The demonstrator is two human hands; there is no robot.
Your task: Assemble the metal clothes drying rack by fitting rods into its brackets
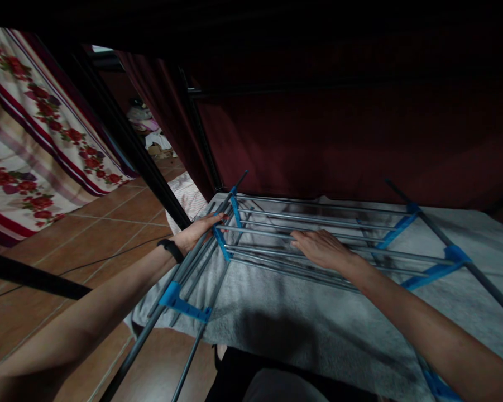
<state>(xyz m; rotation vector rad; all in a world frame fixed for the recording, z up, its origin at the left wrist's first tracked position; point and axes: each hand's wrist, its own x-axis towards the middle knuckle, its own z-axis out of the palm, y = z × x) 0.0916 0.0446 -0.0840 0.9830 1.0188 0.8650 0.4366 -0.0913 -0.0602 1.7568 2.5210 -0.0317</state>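
Observation:
A metal drying rack [339, 223] with grey rods and blue plastic joints lies over a grey towel or blanket [301, 318]. My left hand [199, 230] rests on the rack's left side pole near a blue joint [221, 243], fingers stretched along it; a black band [171, 249] is on that wrist. My right hand [320, 249] lies palm down on the middle rods, fingers curled over one rod.
A dark maroon curtain [339, 134] hangs behind the rack. A floral red-and-white cloth [33, 145] hangs at the left over a brown tiled floor [109, 223]. A black pole [121, 134] slants beside it. Clutter sits in the far corner.

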